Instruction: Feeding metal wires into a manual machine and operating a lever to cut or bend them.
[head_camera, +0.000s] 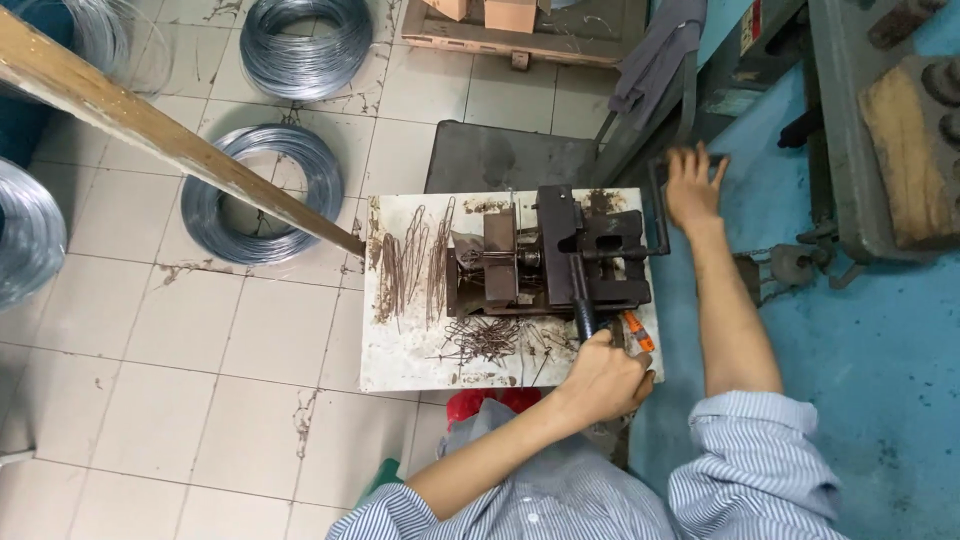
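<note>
Gripping the black lever handle (583, 305) of the dark metal bending jig (550, 258) with our clenched left hand (603, 378), we work at the near edge of the white worktop (400, 360). Bent wire pieces (485, 338) lie just beside it. Farther off, our right hand (692, 190) rests on the jig's side crank (662, 215), fingers spread loosely; beyond, wire coils (262, 195) sit on the tiled floor (150, 350).

Dirty white floor tiles (160, 340) are covering the left side. Shiny wire coils (262, 195) are lying there. A wooden beam (170, 140) is slanting across. Blue floor (880, 380) is showing right.
</note>
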